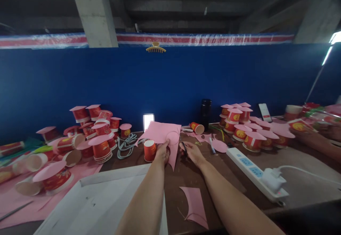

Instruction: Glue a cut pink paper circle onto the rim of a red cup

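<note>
My left hand [162, 153] is closed on a sheet of pink paper [156, 131], its thumb lying on top near a drawn circle. My right hand [195, 153] grips a pair of scissors [183, 146] with dark handles, just right of the paper's edge; the blades are hard to make out. An upright red paper cup [150, 152] stands left of my left hand. Below my hands lies a curved pink offcut [195, 205]. To the right of my right hand are a pink paper disc [220, 146] and a white pen [212, 146].
Red cups topped with pink discs crowd the left [100, 149] and right [253, 141]. A power strip [243, 164] with a plugged-in charger lies right of my forearm. A coiled cable [127, 145], white board [106, 196] and black bottle [206, 113] are around. Another person's hand [303, 135] holds a cup.
</note>
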`<state>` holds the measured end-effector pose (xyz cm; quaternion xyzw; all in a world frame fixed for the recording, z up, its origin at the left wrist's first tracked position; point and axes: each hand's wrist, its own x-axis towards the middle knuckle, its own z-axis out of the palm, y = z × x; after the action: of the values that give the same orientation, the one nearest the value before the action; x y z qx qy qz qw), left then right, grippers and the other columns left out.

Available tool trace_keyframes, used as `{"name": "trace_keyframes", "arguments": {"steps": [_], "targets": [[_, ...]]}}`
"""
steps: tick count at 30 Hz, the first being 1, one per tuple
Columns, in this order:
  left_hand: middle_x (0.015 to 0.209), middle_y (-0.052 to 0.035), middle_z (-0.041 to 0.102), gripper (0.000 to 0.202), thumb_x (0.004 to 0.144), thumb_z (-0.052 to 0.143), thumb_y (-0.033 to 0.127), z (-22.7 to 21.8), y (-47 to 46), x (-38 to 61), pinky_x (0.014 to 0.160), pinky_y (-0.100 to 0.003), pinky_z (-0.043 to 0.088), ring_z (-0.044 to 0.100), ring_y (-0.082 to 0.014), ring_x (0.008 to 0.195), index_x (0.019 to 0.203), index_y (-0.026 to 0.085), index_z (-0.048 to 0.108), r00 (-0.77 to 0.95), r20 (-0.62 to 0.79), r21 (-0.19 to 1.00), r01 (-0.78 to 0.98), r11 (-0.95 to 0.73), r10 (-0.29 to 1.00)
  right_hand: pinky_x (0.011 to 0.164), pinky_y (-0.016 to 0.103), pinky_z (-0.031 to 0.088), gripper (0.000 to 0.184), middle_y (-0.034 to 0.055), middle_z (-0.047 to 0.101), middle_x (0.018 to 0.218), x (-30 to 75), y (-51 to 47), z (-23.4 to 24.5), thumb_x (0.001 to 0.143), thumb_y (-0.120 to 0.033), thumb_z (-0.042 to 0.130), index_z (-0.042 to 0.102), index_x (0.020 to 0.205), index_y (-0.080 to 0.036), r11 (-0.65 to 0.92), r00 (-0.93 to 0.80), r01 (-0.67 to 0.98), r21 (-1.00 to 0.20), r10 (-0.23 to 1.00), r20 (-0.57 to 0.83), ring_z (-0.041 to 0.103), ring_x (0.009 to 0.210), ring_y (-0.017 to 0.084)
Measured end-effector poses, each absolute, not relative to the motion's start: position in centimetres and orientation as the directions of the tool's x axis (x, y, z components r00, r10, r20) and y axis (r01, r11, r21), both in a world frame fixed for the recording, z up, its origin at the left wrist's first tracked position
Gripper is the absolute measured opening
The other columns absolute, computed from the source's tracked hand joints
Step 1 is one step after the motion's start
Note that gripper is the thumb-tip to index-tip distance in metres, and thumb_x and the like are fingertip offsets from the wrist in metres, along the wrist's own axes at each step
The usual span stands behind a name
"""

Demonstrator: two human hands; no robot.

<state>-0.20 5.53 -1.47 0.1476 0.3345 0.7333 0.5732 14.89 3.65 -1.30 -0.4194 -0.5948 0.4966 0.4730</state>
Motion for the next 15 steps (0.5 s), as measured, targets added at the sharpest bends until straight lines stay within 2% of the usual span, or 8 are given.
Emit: {"name": "trace_keyframes", "arguments": {"steps": [5, 10, 15], "targets": [[0.085, -0.0077, 0.070, 0.027, 0.072, 0.070, 0.003, -1.83, 5.61, -0.29, 0.079, -0.024, 0.055, 0.068, -0.0133, 0.078, 0.097, 0.011, 0.062, -0.280, -0.155, 0.669, -0.735, -0.108, 0.947, 0.043, 0.019, 0.030, 0.031, -0.0015, 0.059, 0.062, 15.06, 3.73, -1.52, 0.073, -0.049, 0.063, 0.061, 0.072, -0.018, 0.163, -0.210, 0.061, -0.985, 0.966, 0.147, 0.047, 0.049, 0.009], [0.078, -0.0055, 0.070, 0.026, 0.073, 0.070, 0.004, -1.77, 5.47, -0.28, 0.076, -0.024, 0.056, 0.067, -0.0125, 0.073, 0.096, 0.011, 0.062, -0.277, -0.170, 0.681, -0.727, -0.090, 0.946, 0.042, 0.019, 0.029, 0.031, -0.0022, 0.057, 0.060, 15.13, 3.73, -1.64, 0.073, -0.050, 0.062, 0.063, 0.076, -0.018, 0.164, -0.203, 0.082, -0.983, 0.968, 0.145, 0.047, 0.050, 0.009], [0.076, -0.0057, 0.069, 0.025, 0.072, 0.070, 0.005, -1.32, 5.05, -0.16, 0.077, -0.026, 0.056, 0.068, -0.0146, 0.075, 0.095, 0.011, 0.061, -0.261, -0.144, 0.690, -0.718, -0.092, 0.955, 0.041, 0.019, 0.027, 0.031, -0.0024, 0.056, 0.059, 15.19, 3.65, -1.65, 0.073, -0.049, 0.063, 0.064, 0.078, -0.018, 0.154, -0.195, 0.093, -0.984, 0.972, 0.133, 0.043, 0.046, 0.008]]}}
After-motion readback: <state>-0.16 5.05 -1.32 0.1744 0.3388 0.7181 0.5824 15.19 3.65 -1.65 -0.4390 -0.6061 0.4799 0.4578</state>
